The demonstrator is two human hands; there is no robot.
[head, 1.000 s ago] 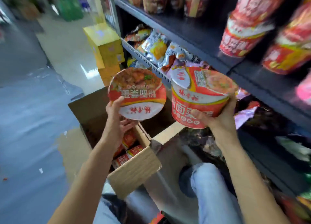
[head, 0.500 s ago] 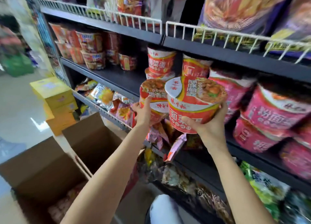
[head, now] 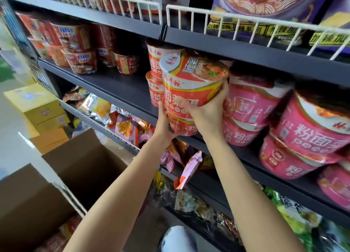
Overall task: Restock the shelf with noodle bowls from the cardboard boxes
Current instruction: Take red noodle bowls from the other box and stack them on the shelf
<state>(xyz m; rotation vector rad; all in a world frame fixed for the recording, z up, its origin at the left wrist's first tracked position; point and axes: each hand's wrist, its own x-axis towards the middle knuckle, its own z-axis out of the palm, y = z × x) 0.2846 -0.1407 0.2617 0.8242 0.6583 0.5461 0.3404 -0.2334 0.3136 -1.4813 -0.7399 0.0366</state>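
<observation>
Two hands: left hand (head: 162, 126), right hand (head: 206, 115). Four orange-red noodle bowls at the shelf (head: 121, 87) edge: upper held bowl (head: 191, 85), lower held bowl (head: 181, 126), two stacked behind. Pink noodle bowls (head: 310, 130) right of those: at least five. Two open cardboard boxes (head: 85, 162) below. Yellow cartons (head: 37, 107): about three stacked.
</observation>
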